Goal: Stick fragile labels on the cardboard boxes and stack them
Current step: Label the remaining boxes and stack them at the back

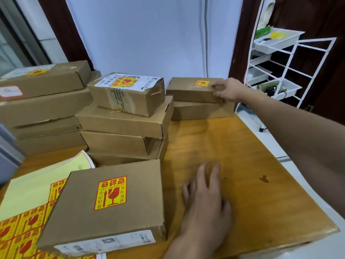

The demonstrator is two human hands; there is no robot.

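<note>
Atop the far box (194,89), right hand (226,89) grips (arm outstretched).

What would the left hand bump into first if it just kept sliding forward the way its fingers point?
Probably nothing soon: the left hand points across the bare table toward the two-box stack the right hand grips. Depth is uncertain.

Pretty bright, even indoor light, with soft shadows only. The left hand (205,199) is smeared with motion blur, while the box (194,89) under the right hand (226,89) stays fairly sharp. Wide-angle lens bends the shelf rack (280,71) beside that grip.
</note>
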